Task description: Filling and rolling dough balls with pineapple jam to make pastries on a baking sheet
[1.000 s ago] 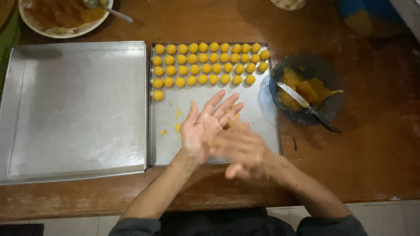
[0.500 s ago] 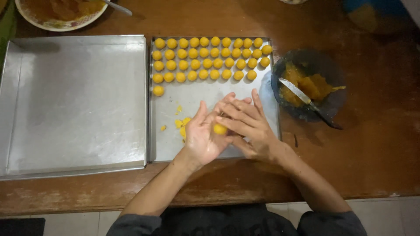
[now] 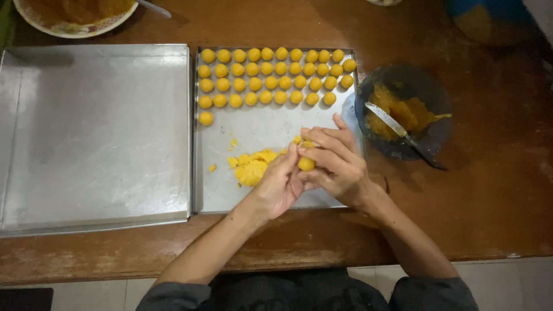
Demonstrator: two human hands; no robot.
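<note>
The scene was lit warmly and rather dimly, with an orange cast over the wooden table (image 3: 489, 190). The brightest areas were the two metal trays: the large empty tray (image 3: 95, 138) showed a soft, hazy sheen across its scratched surface, strongest toward its upper middle, without harsh glare. The hands (image 3: 314, 170) cast only a faint, diffuse shadow onto the smaller tray (image 3: 253, 124) beneath them. A deeper shadow lay under the dark bowl (image 3: 403, 112) to its lower right. The upper right corner fell into darkness and looked soft. Focus was fair at the centre; fine detail was slightly smeared, and the fingers were a little blurred.
</note>
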